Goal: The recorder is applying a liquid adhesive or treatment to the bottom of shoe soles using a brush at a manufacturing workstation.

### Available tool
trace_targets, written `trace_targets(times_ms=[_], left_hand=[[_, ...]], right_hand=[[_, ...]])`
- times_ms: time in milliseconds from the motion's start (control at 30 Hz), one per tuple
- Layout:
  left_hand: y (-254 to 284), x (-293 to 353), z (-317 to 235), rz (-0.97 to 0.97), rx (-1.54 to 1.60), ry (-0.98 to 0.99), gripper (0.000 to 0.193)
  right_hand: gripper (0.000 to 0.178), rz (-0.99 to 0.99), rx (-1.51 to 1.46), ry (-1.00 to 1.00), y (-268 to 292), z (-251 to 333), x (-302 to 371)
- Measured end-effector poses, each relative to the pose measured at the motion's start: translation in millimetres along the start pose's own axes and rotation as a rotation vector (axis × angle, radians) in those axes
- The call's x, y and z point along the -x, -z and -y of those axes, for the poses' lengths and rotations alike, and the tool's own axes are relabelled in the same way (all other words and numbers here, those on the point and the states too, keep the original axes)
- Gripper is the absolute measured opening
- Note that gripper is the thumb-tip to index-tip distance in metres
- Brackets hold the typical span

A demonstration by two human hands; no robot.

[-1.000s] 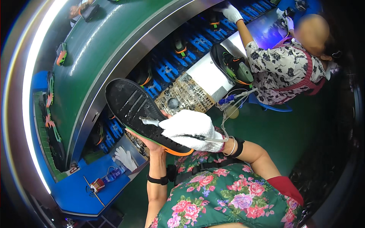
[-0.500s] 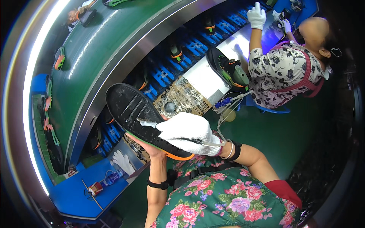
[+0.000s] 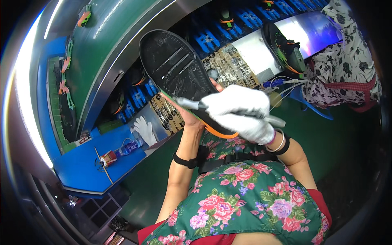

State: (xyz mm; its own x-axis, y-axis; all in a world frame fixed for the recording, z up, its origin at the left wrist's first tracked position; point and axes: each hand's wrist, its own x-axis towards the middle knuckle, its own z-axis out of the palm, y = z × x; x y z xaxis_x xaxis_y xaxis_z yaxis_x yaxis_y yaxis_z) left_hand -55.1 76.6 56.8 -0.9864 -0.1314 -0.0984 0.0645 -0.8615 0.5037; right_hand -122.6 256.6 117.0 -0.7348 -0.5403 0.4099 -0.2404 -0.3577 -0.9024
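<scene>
A black shoe sole (image 3: 175, 61) with an orange edge at its near end is tilted in front of me, its broad face turned up. Bare, my left hand (image 3: 188, 117) grips it from below, with fingertips showing past the right edge. White-gloved, my right hand (image 3: 241, 114) is closed around a brush (image 3: 188, 103) with a pale tip and a clear tube behind. That tip is at the left edge of the sole; whether it touches cannot be made out. Wet-looking streaks mark the black surface.
A blue table (image 3: 81, 167) at left bears a white glove (image 3: 145, 130) and a plastic bottle (image 3: 128, 148). Beyond the sole run a green conveyor (image 3: 118, 34) and blue racks (image 3: 249, 18). A dark shoe (image 3: 283, 49) stands right, near a co-worker's patterned sleeve (image 3: 347, 24).
The view has shifted, so the surroundings sit further right and the co-worker is partly cut off. The brush tip has gone from the middle of the sole to its left edge.
</scene>
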Motion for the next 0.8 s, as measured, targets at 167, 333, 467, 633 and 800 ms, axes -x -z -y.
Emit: trace_targets(times_ms=[167,333,467,633,800], left_hand=[[2.3,0.8,3.9,0.032,0.113,0.118,0.129],[0.4,-0.2,0.5,-0.028,0.173,0.162,0.136],[-0.7,-3.5,2.2,-0.075,0.129,0.103,0.136],[0.8,-3.5,3.2,-0.011,0.167,0.12,0.135],[-1.1,-4.5,-3.8,-0.051,0.158,0.115,0.144]], right_hand=[[0.031,0.129,0.493,0.301,4.4,-0.9,6.0],[0.023,-0.014,-0.056,-0.062,7.5,6.3,2.5],[0.026,0.095,0.455,0.146,11.3,14.4,1.4],[0.025,0.172,0.361,0.146,3.8,11.9,7.6],[0.021,-0.019,0.266,0.034,4.1,8.3,3.7]])
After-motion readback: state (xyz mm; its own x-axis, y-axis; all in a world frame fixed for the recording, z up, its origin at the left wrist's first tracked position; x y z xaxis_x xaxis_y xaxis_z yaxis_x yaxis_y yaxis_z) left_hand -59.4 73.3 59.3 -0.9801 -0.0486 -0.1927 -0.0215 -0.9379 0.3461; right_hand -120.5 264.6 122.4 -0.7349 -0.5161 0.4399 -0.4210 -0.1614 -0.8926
